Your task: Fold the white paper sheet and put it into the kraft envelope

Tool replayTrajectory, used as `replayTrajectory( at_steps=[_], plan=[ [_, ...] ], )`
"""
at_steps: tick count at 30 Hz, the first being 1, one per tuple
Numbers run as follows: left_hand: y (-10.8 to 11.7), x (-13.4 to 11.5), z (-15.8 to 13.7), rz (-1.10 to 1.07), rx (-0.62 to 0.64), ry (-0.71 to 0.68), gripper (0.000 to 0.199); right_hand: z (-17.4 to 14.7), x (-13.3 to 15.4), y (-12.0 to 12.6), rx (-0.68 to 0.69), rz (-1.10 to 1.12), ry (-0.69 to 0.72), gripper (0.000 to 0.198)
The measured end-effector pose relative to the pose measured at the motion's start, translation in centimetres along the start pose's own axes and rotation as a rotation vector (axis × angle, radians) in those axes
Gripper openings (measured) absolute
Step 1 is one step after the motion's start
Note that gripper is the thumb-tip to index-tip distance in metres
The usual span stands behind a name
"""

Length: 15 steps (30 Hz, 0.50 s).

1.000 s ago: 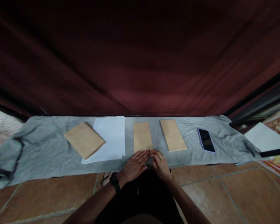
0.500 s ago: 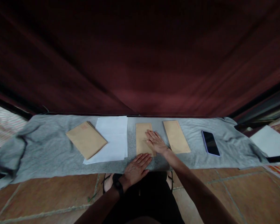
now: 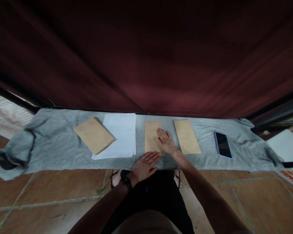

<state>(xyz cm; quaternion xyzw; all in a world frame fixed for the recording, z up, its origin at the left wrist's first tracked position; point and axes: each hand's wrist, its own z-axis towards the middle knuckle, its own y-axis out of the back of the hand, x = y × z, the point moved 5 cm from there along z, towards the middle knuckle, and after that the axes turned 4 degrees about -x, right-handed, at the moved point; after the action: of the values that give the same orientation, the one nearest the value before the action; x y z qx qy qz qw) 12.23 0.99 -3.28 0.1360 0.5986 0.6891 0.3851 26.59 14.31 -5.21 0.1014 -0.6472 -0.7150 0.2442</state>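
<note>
A brown paper envelope [image 3: 151, 138] lies flat on the grey cloth in front of me, under both hands. My left hand [image 3: 145, 165] rests palm down across its near edge, fingers stretched out. On the envelope's right side lies my right hand [image 3: 166, 140], flat with its fingers extended. Just right of that hand is a second brown envelope [image 3: 187, 136]. To the left, a stack of brown envelopes [image 3: 94, 136] sits slantwise, partly over some white paper sheets [image 3: 123, 135].
Grey cloth [image 3: 56, 139] covers the narrow table. A phone [image 3: 223, 145] with a purple edge lies at the right. Dark red fabric [image 3: 146, 81] hangs behind the table. A white board or sheet [image 3: 286, 145] is at the far right. Below is a tiled floor [image 3: 63, 187].
The view has shifted, so the table appears slightly higher and further right. Both hands keep nearly the same place on the envelope.
</note>
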Motion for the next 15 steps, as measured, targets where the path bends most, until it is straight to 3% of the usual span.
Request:
replayTrajectory(
  at_steps=[3, 7, 15],
  plan=[
    [0.0, 0.0, 0.1, -0.006, 0.004, 0.01, 0.054, -4.2, 1.2, 0.4, 0.003, 0.036, 0.096, 0.059],
    [0.0, -0.1, 0.1, 0.001, 0.001, 0.005, 0.053, -8.8, 2.4, 1.1, -0.015, 0.061, 0.122, 0.06],
    [0.1, 0.1, -0.1, -0.001, -0.091, 0.043, 0.045, -12.5, 4.2, 1.8, -0.034, 0.095, 0.141, 0.058]
  ],
)
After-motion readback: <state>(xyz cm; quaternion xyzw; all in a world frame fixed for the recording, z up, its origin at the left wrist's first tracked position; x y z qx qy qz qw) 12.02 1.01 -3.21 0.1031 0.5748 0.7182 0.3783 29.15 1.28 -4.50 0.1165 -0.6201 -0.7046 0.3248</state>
